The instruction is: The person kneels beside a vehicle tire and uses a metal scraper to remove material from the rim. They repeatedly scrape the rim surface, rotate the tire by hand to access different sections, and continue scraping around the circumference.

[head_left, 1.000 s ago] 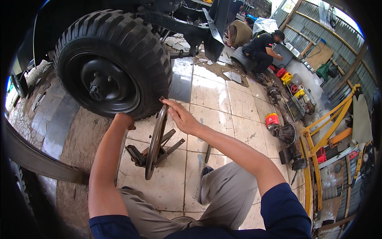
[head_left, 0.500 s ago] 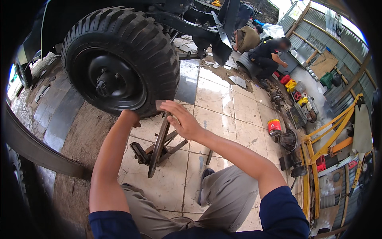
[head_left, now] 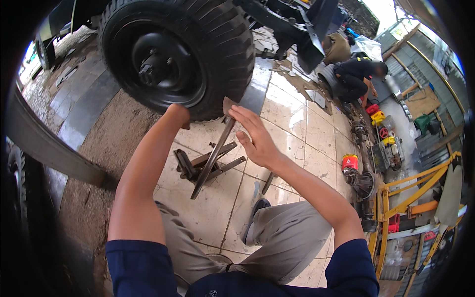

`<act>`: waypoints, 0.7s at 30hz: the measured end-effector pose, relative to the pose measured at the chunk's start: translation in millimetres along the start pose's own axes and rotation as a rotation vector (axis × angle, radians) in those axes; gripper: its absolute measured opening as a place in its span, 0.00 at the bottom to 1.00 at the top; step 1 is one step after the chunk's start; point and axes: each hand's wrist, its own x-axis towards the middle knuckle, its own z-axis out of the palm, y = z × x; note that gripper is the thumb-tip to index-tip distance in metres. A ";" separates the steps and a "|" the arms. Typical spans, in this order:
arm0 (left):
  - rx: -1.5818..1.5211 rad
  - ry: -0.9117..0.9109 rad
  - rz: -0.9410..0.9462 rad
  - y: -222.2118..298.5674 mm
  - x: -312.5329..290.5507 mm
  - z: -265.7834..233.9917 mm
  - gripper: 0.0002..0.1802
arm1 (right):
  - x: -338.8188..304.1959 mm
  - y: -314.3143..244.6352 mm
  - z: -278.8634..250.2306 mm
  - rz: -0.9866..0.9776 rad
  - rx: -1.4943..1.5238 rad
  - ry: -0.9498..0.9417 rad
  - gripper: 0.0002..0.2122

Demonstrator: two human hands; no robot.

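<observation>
With its fingers stretched along it, my right hand [head_left: 255, 136] holds a brown piece of what looks like sandpaper [head_left: 228, 105] against the upper end of a long, flat, dark metal bar [head_left: 213, 159]. The bar slants down toward me in front of the tyre. My left hand [head_left: 179, 115] is bent and closed just below the black wheel rim; most of its fingers are turned away, and what they hold is hidden. A large black wheel with a chunky-treaded tyre [head_left: 232, 54] stands close beyond both hands.
Under the bar is a dark metal stand [head_left: 190, 166] on the tiled floor [head_left: 287, 138]. A grey beam [head_left: 59, 148] crosses at left. On the right are a red can [head_left: 350, 162], an axle [head_left: 365, 184] and a yellow frame [head_left: 388, 213]. A crouching person [head_left: 354, 79] and another sit farther back.
The whole view has shifted, so the wheel and floor appear higher and farther right. Both hands keep much the same hold, with the brown piece still at the bar's upper end.
</observation>
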 end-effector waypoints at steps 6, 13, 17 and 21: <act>-0.057 0.006 -0.004 31.0 -9.5 -18.1 0.26 | -4.1 39.6 -3.0 0.102 0.017 0.010 0.25; -0.032 0.057 0.000 -14.9 3.1 14.6 0.24 | 5.9 74.8 14.6 0.222 0.190 -0.104 0.29; 0.007 0.010 -0.027 21.2 2.5 -19.7 0.25 | -13.4 93.5 5.1 0.367 0.181 -0.082 0.34; -0.008 -0.036 -0.057 4.0 -3.7 -3.2 0.24 | 13.9 53.3 6.8 0.455 0.040 -0.084 0.28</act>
